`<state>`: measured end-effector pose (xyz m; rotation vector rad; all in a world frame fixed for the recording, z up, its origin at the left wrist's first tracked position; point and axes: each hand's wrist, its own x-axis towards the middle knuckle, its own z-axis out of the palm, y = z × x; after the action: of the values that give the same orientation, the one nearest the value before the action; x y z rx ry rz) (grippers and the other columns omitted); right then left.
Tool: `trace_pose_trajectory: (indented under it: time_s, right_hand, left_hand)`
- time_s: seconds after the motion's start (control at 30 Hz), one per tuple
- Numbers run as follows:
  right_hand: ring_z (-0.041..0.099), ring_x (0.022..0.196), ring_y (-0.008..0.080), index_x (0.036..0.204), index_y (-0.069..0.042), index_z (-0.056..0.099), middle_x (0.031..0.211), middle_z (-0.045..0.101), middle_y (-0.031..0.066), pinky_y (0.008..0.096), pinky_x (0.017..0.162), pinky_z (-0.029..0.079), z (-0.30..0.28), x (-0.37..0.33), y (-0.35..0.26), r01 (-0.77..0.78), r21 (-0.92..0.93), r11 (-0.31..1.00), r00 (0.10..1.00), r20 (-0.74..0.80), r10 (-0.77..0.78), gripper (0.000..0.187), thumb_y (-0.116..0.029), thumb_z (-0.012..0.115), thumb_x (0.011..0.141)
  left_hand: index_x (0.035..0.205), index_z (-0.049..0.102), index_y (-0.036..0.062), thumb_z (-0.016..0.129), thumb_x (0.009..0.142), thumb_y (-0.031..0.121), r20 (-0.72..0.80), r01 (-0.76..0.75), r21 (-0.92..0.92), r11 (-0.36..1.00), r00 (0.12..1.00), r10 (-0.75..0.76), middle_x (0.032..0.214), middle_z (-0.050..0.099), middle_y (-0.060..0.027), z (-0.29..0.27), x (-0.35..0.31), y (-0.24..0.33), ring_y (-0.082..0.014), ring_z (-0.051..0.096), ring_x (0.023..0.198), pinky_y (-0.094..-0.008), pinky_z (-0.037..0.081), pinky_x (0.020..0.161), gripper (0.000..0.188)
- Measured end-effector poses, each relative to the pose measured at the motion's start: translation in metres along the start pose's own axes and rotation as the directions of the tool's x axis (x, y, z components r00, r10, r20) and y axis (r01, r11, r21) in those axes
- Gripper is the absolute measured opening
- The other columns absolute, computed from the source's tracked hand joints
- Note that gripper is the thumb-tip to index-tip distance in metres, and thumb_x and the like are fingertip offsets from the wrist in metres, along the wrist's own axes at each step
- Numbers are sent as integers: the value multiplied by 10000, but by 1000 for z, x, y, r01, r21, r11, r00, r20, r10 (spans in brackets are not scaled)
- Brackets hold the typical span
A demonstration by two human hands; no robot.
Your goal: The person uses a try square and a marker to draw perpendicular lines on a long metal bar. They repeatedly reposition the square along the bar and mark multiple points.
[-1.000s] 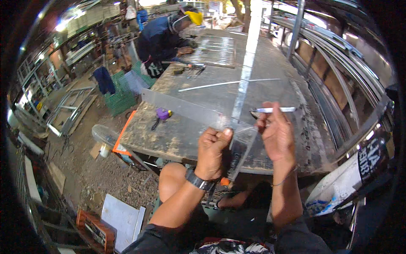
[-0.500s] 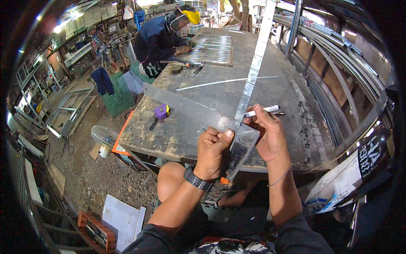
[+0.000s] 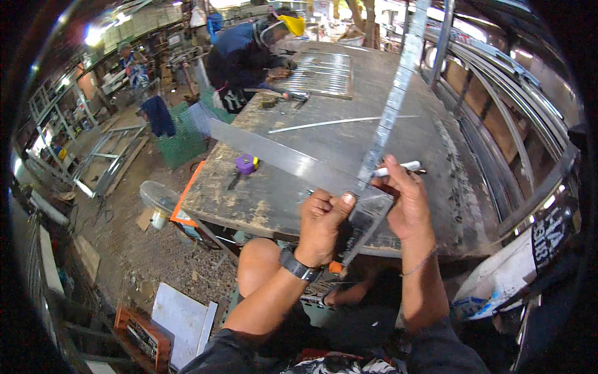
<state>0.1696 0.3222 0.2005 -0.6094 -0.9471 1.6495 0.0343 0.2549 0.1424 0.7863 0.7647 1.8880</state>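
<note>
Strip [image 3: 397, 93] extending beyond left hand [image 3: 321, 227], pinched there with square [image 3: 289, 160], marker [image 3: 408, 167] gripped in right hand [image 3: 409, 209]

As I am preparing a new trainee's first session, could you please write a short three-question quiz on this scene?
1. Which hand holds the slim white marker?
2. True or false: the rounded purple-and-yellow tape measure lies on the dark, worn tabletop, to the left of both hands.
3. What does the left hand grip? A) the tape measure; B) the broad, flat silver metal square; C) the marker.

Key: 1. The right hand. 2. True. 3. B.
</note>
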Motion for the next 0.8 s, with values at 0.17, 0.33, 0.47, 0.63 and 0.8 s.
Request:
trace_pose_trajectory:
  time_s: [0.17,0.33,0.47,0.63,0.8]
  right_hand:
    - [610,766,113,902,-104,699,834,668,-4,279,731,471,1,-2,-3,110,-162,981,991,-63,-122,222,-322,741,906]
    - [550,771,107,929,-116,660,860,634,-19,277,726,417,-7,-1,-4,52,-121,991,997,-51,-59,208,-309,737,913]
    - [536,827,91,1010,-119,636,952,622,-27,264,743,420,-25,0,0,18,-9,1000,1000,-22,-18,225,-311,722,927]
    - [541,818,92,994,-149,615,907,585,-44,270,776,450,-33,3,2,1,133,991,1000,-13,1,211,-352,667,968]
    - [586,832,135,1013,-107,630,884,612,6,303,777,468,-14,-1,4,-26,0,1000,994,-102,26,302,-406,643,978]
  left_hand:
    - [764,539,103,765,909,185,3,58,149,987,998,-60,689,543,56,-4,-2,4,-38,432,637,-244,365,564,281]
    - [763,495,107,745,935,224,67,-46,98,994,997,40,678,458,83,0,1,-2,-26,378,633,-235,322,542,325]
    - [776,506,109,739,941,253,65,-35,153,988,998,26,684,448,87,-2,3,-3,-20,363,627,-230,299,532,320]
    - [826,536,98,724,952,258,109,-11,62,998,994,4,716,475,89,-3,2,2,-15,377,647,-222,313,555,277]
    - [949,605,64,691,975,216,169,36,68,997,985,-47,792,569,76,-5,1,4,-15,473,721,-200,388,649,176]
